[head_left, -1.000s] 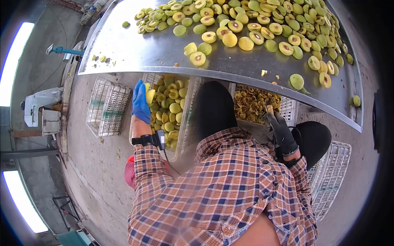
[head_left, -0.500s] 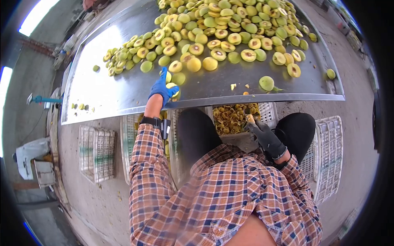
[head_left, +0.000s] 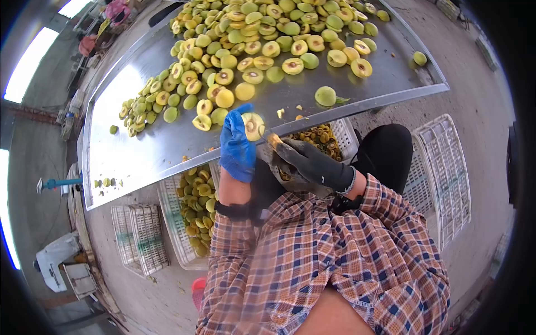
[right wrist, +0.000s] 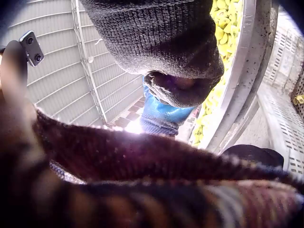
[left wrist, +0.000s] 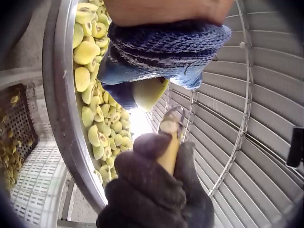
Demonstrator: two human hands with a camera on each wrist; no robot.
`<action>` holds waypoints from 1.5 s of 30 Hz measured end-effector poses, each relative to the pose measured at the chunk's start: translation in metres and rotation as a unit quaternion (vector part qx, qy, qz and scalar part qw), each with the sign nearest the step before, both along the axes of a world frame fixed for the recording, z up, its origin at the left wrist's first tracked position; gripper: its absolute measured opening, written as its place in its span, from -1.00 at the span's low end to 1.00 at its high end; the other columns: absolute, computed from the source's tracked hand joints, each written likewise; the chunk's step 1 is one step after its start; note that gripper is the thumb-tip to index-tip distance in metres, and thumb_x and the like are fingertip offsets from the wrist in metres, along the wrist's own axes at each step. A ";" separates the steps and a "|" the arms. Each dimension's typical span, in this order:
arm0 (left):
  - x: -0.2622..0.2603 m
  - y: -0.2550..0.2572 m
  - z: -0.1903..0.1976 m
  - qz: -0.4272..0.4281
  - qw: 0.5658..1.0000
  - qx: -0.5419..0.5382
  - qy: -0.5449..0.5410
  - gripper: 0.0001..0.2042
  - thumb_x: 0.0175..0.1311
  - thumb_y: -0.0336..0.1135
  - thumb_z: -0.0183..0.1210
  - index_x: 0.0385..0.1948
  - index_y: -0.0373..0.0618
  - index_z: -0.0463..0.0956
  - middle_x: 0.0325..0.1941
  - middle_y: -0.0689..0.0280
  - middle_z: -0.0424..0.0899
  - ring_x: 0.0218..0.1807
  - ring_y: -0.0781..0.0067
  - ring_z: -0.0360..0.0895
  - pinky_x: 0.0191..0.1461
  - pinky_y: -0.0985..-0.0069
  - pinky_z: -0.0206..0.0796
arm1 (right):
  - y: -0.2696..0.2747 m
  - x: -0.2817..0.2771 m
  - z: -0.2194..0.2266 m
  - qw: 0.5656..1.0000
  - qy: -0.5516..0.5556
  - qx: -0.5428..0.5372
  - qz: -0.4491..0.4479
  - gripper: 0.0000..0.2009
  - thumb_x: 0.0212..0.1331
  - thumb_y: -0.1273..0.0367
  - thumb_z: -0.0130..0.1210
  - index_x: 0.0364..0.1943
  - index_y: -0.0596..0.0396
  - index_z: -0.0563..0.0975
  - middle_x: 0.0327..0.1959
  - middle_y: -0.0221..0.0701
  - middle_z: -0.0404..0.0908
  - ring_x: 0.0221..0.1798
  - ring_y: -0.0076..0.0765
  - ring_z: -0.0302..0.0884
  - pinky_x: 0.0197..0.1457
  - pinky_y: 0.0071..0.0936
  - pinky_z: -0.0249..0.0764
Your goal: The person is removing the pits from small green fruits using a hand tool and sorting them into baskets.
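The left hand (head_left: 238, 146), in a blue glove, grips a halved yellow-green fruit (head_left: 253, 127), its cut face with a brown centre turned toward the right hand. In the left wrist view the same fruit half (left wrist: 149, 93) shows below the blue cuff. A dark-gloved right hand (head_left: 314, 163) holds a tool by its light wooden handle (head_left: 273, 139). The tool's curved metal loop (left wrist: 176, 113) stands close to the fruit; whether they touch I cannot tell. Seen from the right wrist, the dark glove (right wrist: 161, 52) hides the tool.
A metal-topped table (head_left: 167, 142) bears a large heap of halved fruits (head_left: 225, 99). Below its edge stand a crate of fruit pieces (head_left: 195, 212) and a crate of small brown-yellow pieces (head_left: 324, 140). White crates stand at left (head_left: 139, 237) and right (head_left: 446, 178).
The left hand has gone from the crate up to the table and now holds a fruit half near its edge. The right hand has brought the tool leftward to it. The head view has shifted.
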State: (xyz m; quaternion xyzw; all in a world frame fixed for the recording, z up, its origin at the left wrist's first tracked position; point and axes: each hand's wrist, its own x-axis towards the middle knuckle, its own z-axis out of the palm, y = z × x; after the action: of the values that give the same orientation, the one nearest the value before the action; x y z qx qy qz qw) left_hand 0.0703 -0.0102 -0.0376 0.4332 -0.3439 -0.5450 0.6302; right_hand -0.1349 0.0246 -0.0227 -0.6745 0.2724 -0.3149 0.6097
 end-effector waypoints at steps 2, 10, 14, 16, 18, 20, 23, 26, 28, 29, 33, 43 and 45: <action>-0.016 0.006 -0.002 -0.016 1.000 -0.016 0.017 -0.49 0.36 0.14 -0.06 -0.06 -0.20 0.45 -0.14 0.19 0.59 -0.13 0.31 0.55 -0.02 0.40 0.45 | 0.002 0.009 -0.014 0.995 -0.070 -0.059 -0.039 -0.71 0.43 0.22 -0.16 -0.12 0.17 0.47 -0.45 -0.56 0.40 -0.44 -0.74 0.27 -0.39 -0.70 0.24; -0.051 0.019 0.023 -0.007 0.992 0.010 0.124 -0.43 0.41 0.20 -0.24 -0.15 -0.22 0.45 -0.15 0.16 0.58 -0.11 0.34 0.53 0.09 0.43 0.39 | 0.010 0.003 0.003 0.981 -0.112 0.151 -0.048 -0.77 0.42 0.26 -0.13 -0.19 0.12 0.45 -0.47 -0.60 0.39 -0.46 -0.74 0.25 -0.42 -0.71 0.22; -0.056 0.025 0.041 -0.045 0.994 0.030 0.095 -0.42 0.42 0.19 -0.28 -0.22 -0.23 0.46 -0.26 0.14 0.61 -0.20 0.32 0.56 0.01 0.40 0.44 | 0.011 0.001 0.016 0.968 -0.103 0.228 -0.013 -0.77 0.42 0.24 -0.12 -0.25 0.10 0.44 -0.49 -0.61 0.38 -0.48 -0.74 0.24 -0.43 -0.71 0.22; -0.058 0.025 0.042 -0.030 0.991 0.042 0.127 -0.41 0.44 0.18 -0.31 -0.30 -0.23 0.48 -0.33 0.14 0.62 -0.30 0.31 0.56 -0.08 0.39 0.46 | 0.013 0.005 -0.004 0.990 -0.103 0.094 -0.023 -0.75 0.42 0.22 -0.14 -0.27 0.10 0.45 -0.50 -0.60 0.38 -0.48 -0.74 0.24 -0.43 -0.70 0.21; -0.061 0.026 0.045 -0.013 0.998 0.023 0.063 -0.42 0.43 0.17 -0.27 -0.36 -0.22 0.49 -0.35 0.13 0.61 -0.31 0.27 0.55 -0.12 0.38 0.45 | 0.014 0.004 -0.010 0.994 -0.100 -0.043 -0.031 -0.72 0.43 0.20 -0.16 -0.29 0.10 0.46 -0.51 -0.60 0.38 -0.49 -0.73 0.24 -0.44 -0.70 0.21; -0.061 0.025 0.046 0.004 1.000 0.005 -0.003 -0.43 0.43 0.17 -0.24 -0.43 -0.20 0.50 -0.38 0.12 0.60 -0.32 0.23 0.54 -0.16 0.36 0.43 | 0.015 0.000 -0.007 0.997 -0.066 -0.031 0.019 -0.64 0.44 0.13 -0.21 -0.32 0.10 0.48 -0.54 -0.58 0.39 -0.51 -0.71 0.25 -0.46 -0.68 0.20; -0.057 0.020 0.047 -0.018 0.994 -0.072 -0.085 -0.44 0.46 0.11 -0.26 -0.55 -0.17 0.47 -0.45 0.13 0.56 -0.41 0.23 0.50 -0.29 0.34 0.39 | 0.019 -0.003 0.011 0.975 -0.063 0.210 0.035 -0.59 0.43 0.08 -0.22 -0.34 0.10 0.49 -0.57 -0.59 0.37 -0.56 -0.70 0.23 -0.49 -0.67 0.18; -0.051 0.016 0.047 -0.149 0.973 -0.033 0.176 -0.45 0.48 0.04 -0.27 -0.65 -0.14 0.41 -0.52 0.13 0.50 -0.47 0.21 0.45 -0.37 0.32 0.34 | 0.017 -0.002 0.012 0.955 -0.060 0.280 0.080 -0.61 0.42 0.07 -0.19 -0.29 0.09 0.49 -0.59 -0.61 0.36 -0.60 -0.70 0.20 -0.53 -0.69 0.16; -0.042 0.008 0.042 -0.264 0.951 -0.056 0.153 -0.43 0.48 -0.01 -0.27 -0.76 -0.13 0.37 -0.64 0.15 0.45 -0.53 0.19 0.42 -0.38 0.31 0.32 | 0.017 -0.007 0.014 0.945 -0.059 0.305 0.100 -0.61 0.41 0.08 -0.18 -0.19 0.12 0.50 -0.50 -0.54 0.44 -0.49 -0.63 0.32 -0.39 -0.65 0.26; -0.040 0.006 0.041 -0.320 0.934 -0.068 0.141 -0.41 0.48 -0.03 -0.27 -0.81 -0.13 0.35 -0.69 0.17 0.43 -0.56 0.19 0.41 -0.38 0.30 0.31 | 0.017 -0.009 0.014 0.935 -0.056 0.330 0.121 -0.60 0.40 0.09 -0.17 -0.09 0.15 0.50 -0.42 -0.48 0.52 -0.39 -0.56 0.43 -0.25 -0.60 0.36; -0.056 0.005 0.075 -0.278 0.928 0.040 -0.244 -0.44 0.46 -0.14 -0.20 -0.84 -0.15 0.37 -0.73 0.17 0.41 -0.52 0.21 0.49 -0.31 0.34 0.35 | 0.013 -0.016 0.007 0.927 -0.069 0.350 0.115 -0.60 0.40 0.07 -0.17 -0.15 0.15 0.49 -0.47 -0.51 0.51 -0.47 -0.55 0.41 -0.34 -0.57 0.37; 0.055 -0.028 0.007 0.138 0.978 0.077 -0.136 -0.65 0.41 -0.05 -0.04 -0.26 -0.13 0.60 -0.37 0.28 0.65 -0.25 0.31 0.61 -0.27 0.40 0.49 | -0.001 -0.032 -0.057 0.958 0.149 0.244 -0.034 -0.59 0.39 0.08 -0.14 -0.21 0.21 0.47 -0.54 -0.41 0.49 -0.53 -0.54 0.43 -0.42 -0.56 0.38; 0.090 -0.038 -0.005 0.120 0.931 0.117 -0.324 -0.65 0.29 -0.02 0.10 -0.14 -0.09 0.60 -0.29 0.21 0.68 -0.17 0.19 0.63 -0.14 0.32 0.49 | -0.011 -0.040 -0.087 0.926 0.145 0.340 -0.074 -0.58 0.38 0.08 -0.13 -0.21 0.23 0.47 -0.54 -0.40 0.49 -0.52 -0.54 0.43 -0.39 -0.56 0.39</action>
State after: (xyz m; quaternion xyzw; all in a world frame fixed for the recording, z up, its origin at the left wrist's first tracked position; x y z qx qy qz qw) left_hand 0.1607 -0.0479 -0.0427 0.6954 -0.4083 -0.3312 0.4899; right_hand -0.1747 0.0134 -0.1096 -0.4434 0.4976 -0.1461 0.7311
